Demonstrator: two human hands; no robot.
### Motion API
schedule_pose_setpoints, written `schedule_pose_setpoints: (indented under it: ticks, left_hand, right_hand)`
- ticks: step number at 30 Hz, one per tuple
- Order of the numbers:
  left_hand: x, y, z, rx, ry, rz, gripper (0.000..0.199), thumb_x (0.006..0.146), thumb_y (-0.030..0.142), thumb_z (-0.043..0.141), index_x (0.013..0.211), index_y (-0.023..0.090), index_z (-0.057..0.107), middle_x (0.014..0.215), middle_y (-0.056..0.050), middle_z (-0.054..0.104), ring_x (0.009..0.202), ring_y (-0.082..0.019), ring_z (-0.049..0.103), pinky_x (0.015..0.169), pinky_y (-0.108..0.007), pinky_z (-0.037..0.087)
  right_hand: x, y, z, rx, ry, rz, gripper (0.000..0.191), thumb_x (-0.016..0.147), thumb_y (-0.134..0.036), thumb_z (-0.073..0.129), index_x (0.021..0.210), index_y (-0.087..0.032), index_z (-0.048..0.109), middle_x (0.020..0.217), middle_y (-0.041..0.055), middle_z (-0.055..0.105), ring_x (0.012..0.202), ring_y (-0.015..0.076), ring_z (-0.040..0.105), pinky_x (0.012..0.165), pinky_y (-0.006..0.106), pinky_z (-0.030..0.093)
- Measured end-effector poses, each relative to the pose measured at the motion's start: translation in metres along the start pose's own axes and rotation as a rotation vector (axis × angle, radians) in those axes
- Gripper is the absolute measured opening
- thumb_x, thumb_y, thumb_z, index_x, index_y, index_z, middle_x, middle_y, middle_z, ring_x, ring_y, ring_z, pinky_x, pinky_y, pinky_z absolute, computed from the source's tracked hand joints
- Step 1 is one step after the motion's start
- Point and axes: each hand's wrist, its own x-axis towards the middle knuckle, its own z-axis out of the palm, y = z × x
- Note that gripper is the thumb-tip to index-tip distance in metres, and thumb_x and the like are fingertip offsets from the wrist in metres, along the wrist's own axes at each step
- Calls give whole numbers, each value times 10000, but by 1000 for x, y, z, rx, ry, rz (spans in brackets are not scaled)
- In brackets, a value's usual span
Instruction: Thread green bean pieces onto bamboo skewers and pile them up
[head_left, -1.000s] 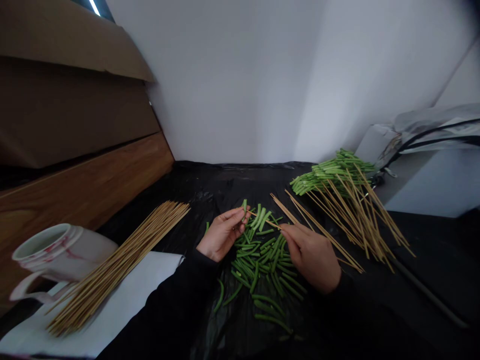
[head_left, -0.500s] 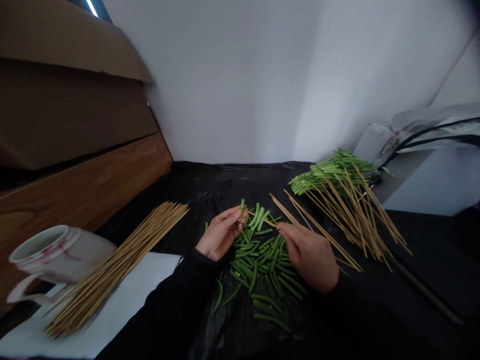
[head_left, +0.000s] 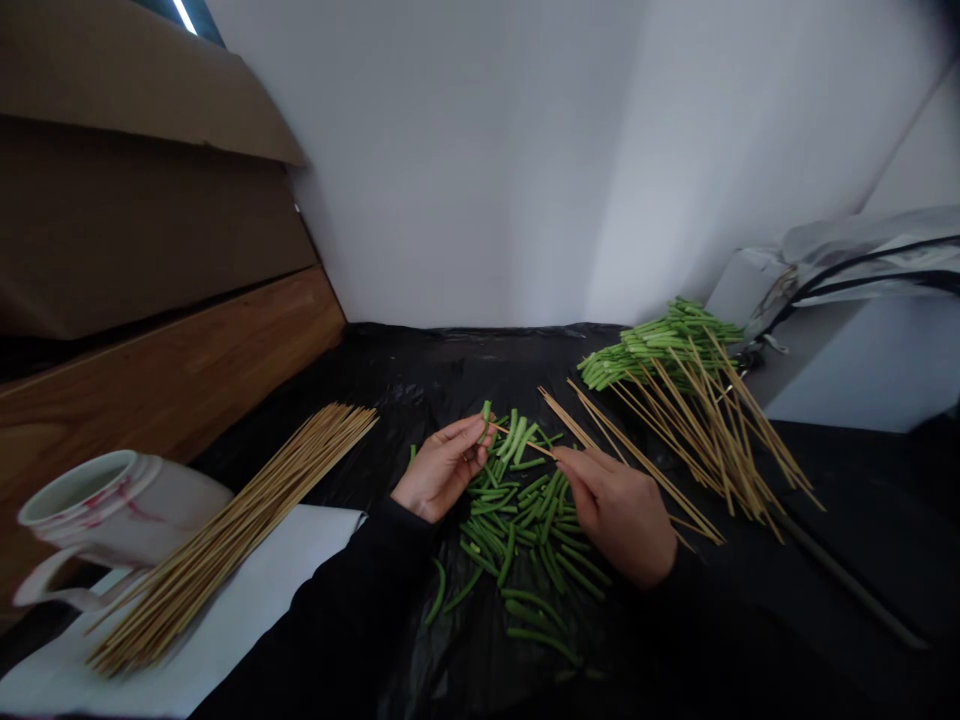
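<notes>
My left hand (head_left: 444, 462) pinches a short green bean piece (head_left: 486, 412) upright between thumb and fingertips. My right hand (head_left: 624, 508) is closed around a thin bamboo skewer (head_left: 534, 446), which runs left to the bean piece. Whether its tip has entered the bean is hidden by the fingers. Paler bean pieces (head_left: 517, 436) lie side by side along the skewer's line; I cannot tell if they are threaded on it. Below and between both hands a loose pile of cut green beans (head_left: 495, 510) spreads over the black plastic sheet (head_left: 465, 660).
Bare skewers (head_left: 247, 530) lie bundled across white paper (head_left: 300, 570) at left, beside a white mug (head_left: 150, 500). Skewers loaded with beans (head_left: 667, 340) are stacked at back right, near loose skewers (head_left: 645, 470). A cardboard box (head_left: 142, 220) and a white wall (head_left: 480, 160) stand behind.
Both hands stay nearly in place. The bean piece in my left hand has tilted very slightly, and the skewer's angle has shifted a little.
</notes>
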Motion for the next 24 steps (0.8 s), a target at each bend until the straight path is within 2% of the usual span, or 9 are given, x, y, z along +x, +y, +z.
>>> schedule_pose_setpoints:
  ticks: [7,15,24]
  left_hand:
    - [0,1,-1,38,7,15,117,734,96,724,850,82,724,778,-61,680,645,-66,598,589,-146,489]
    - [-2,-1,-1,96,10,12,161,672,128,784,822,98,733,804,-67,700,679,-75,609,606,-153,489]
    - [-2,-2,0,111,9,10,166,650,136,798,799,99,736,792,-62,705,683,-77,608,626,-164,481]
  right_hand:
    - [0,-3,-2,-2,22,-9,314,888,-124,421,1099,-220,634,946,45,679,889,159,635,801,252,456]
    - [-2,-1,1,15,14,-20,300,911,-143,387,1078,-197,630,913,52,685,864,156,631,792,252,448]
    - [-3,0,3,61,42,-33,275,912,-149,380,970,-195,645,886,52,681,846,155,624,770,253,437]
